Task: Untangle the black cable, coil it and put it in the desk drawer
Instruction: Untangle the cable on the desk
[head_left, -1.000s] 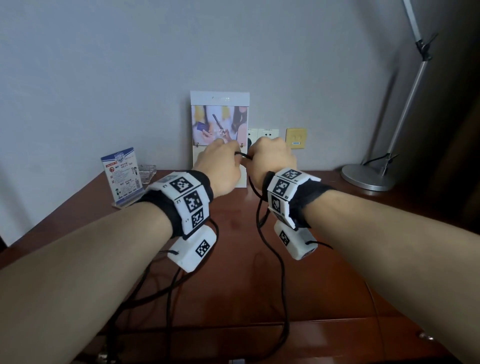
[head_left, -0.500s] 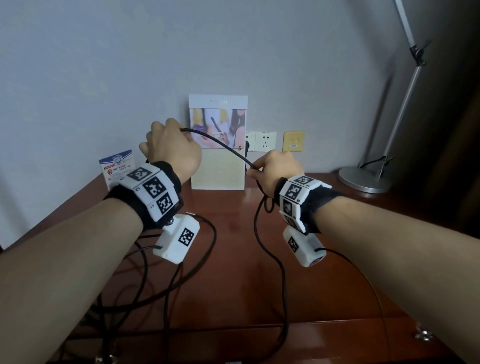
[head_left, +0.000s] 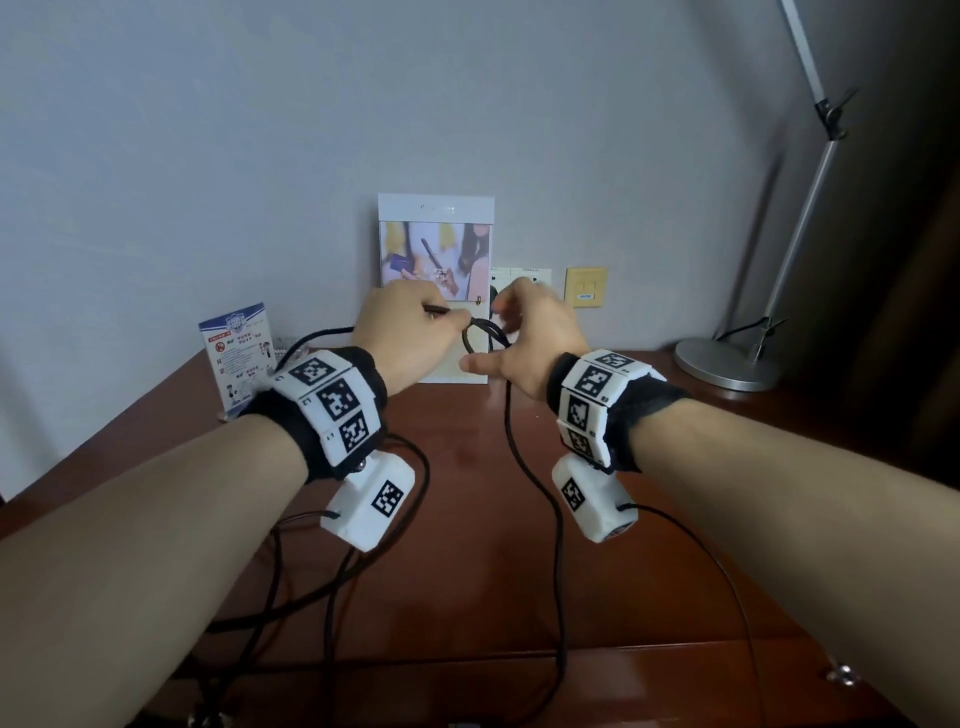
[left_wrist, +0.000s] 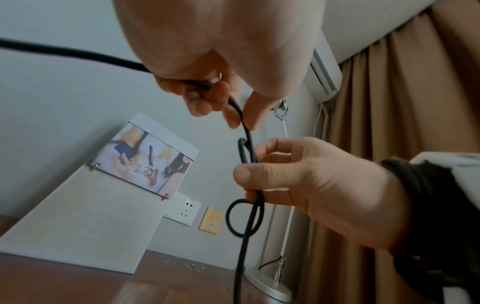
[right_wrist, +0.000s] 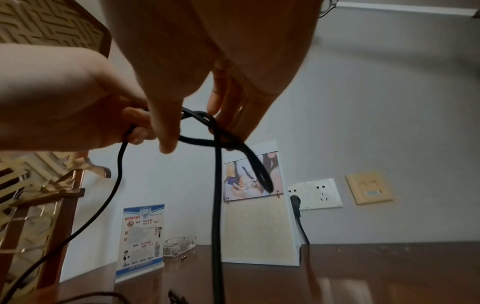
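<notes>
The black cable (head_left: 480, 332) runs between my two hands, held up over the brown desk (head_left: 467, 571) near the wall. My left hand (head_left: 415, 332) pinches the cable (left_wrist: 233, 102) between thumb and curled fingers; a stretch trails off to the left behind it. My right hand (head_left: 519, 332) holds small loops of the cable (left_wrist: 248, 156) between thumb and fingers, with one loop (left_wrist: 241, 216) poking out below the thumb. In the right wrist view the loops (right_wrist: 207, 127) cross under my right fingers. From there the cable hangs down to the desk (head_left: 540, 493) and runs over the front edge.
A picture stand (head_left: 436, 244) leans on the wall behind my hands, next to wall sockets (head_left: 530, 275). A blue info card (head_left: 239, 353) and a glass ashtray (right_wrist: 179, 245) sit at the left, a lamp base (head_left: 727, 364) at the right. A metal knob (head_left: 842, 677) shows on the desk front.
Half a second ago my left hand was out to the upper left with the cable stretched taut. It has come back beside the right hand, laying another loop there.
</notes>
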